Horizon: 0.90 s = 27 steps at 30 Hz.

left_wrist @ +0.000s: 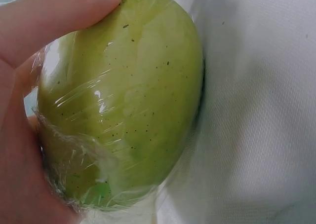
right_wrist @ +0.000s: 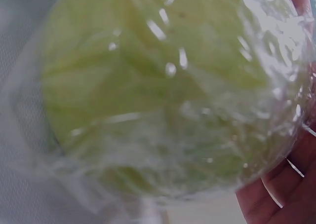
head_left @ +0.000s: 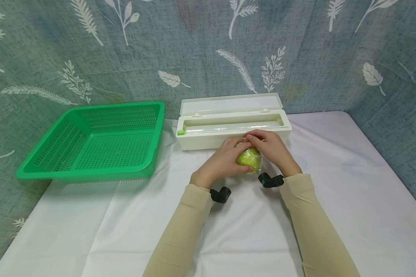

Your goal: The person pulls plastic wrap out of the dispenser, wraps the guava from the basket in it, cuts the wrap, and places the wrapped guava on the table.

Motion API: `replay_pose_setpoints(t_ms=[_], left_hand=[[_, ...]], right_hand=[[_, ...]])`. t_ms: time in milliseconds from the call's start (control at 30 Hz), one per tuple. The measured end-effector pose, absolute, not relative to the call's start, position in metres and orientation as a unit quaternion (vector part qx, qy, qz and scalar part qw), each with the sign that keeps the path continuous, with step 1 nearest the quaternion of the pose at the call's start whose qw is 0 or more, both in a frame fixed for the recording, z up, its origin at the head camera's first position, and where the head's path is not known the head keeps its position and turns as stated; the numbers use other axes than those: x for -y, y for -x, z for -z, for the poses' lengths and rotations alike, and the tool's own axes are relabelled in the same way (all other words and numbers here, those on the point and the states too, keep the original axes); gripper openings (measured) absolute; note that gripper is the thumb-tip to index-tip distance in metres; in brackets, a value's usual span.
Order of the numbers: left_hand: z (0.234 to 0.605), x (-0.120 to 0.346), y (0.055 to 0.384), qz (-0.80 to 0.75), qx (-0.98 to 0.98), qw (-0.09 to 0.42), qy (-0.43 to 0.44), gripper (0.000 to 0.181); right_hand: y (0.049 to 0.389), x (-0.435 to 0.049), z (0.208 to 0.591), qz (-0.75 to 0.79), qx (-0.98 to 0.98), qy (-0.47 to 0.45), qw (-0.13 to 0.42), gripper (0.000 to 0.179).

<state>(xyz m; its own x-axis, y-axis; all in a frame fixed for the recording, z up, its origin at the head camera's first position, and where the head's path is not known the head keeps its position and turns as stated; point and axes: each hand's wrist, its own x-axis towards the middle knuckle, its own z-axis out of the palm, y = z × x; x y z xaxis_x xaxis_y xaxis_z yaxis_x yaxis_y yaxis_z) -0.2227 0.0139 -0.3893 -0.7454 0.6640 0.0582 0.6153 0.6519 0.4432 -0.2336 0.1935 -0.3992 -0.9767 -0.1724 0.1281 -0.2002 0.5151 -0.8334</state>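
A yellow-green, dark-specked fruit [head_left: 250,158] wrapped in clear plastic wrap stands on the white cloth, just in front of the white wrap box [head_left: 201,143]. My left hand [head_left: 225,158] grips it from the left, with thumb and fingers curled round its side. At its upper right, my right hand [head_left: 272,148] has its fingertips gathered and pinches the plastic wrap near the left fingers. Close up in the left wrist view, the wrap on the fruit [left_wrist: 133,95] is creased, with a ragged edge low down. Loose, wrinkled plastic wrap [right_wrist: 242,135] shows in the right wrist view.
The wrap box's lid [head_left: 230,104] stands raised at the back, and a clear roll [head_left: 232,127] lies inside. A green slide piece [head_left: 181,132] sits at its left front edge. Farther left stands a green perforated basket [head_left: 114,150]. A leaf-patterned curtain [head_left: 201,50] hangs behind.
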Motion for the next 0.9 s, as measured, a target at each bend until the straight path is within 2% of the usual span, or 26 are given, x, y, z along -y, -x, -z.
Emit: replay_pose_setpoints(t_ms=[367,633,900], left_hand=[[0.3904,-0.015,0.2231,-0.22,-0.907,0.052,-0.354,0.072],[0.3902,-0.014,0.2226,-0.221,-0.903,0.049,-0.365,0.069],[0.39,-0.0129,0.2237,-0.217,-0.899,0.045,-0.378,0.067]], right_hand=[[0.2322,-0.1943,0.3978,-0.493,0.864,-0.102,-0.004,0.034],[0.2319,-0.1972,0.3973,-0.54,0.834,-0.103,-0.055,0.04],[0.2319,-0.1959,0.3945,-0.541,0.834,-0.09,-0.053,0.04]])
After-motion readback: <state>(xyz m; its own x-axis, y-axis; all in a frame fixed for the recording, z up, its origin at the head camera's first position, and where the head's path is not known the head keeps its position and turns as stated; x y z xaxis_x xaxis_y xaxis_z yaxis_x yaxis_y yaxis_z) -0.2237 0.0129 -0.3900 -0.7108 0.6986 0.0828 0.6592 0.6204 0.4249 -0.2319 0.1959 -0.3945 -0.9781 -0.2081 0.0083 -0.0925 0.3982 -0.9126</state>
